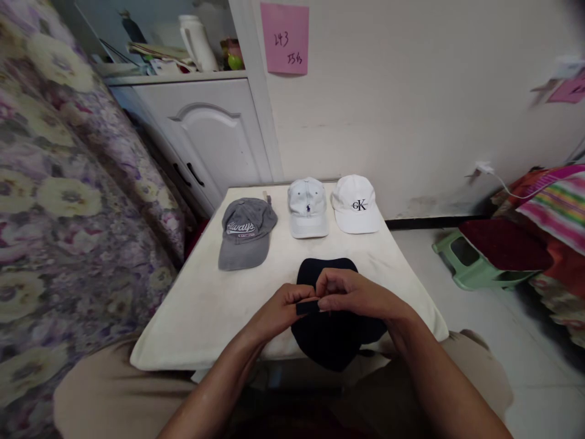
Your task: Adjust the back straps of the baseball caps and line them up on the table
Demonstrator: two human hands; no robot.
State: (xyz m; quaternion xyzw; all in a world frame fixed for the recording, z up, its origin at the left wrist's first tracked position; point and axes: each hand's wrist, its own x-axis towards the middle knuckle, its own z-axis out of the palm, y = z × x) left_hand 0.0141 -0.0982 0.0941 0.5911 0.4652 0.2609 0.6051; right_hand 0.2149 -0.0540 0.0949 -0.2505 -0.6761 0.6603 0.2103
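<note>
A black cap (338, 344) lies at the near edge of the small table, part of it hanging over the edge. Over it, my left hand (292, 308) pinches a short black strap (308, 306) of the cap. My right hand (350, 292) meets it from the other side, its fingers closed at the strap's end; the exact grip between the fingertips is hidden. Farther back lie a grey cap (247, 228) with white lettering, a pale blue cap (308, 207) with a small dark emblem, and a white cap (355, 204) with dark letters.
The table (205, 329) has a cream cover. Behind it stand a white cabinet (205, 134) and a wall with a pink note (284, 38). A flowered curtain (82, 231) hangs at left. A green stool (466, 268) stands on the floor at right.
</note>
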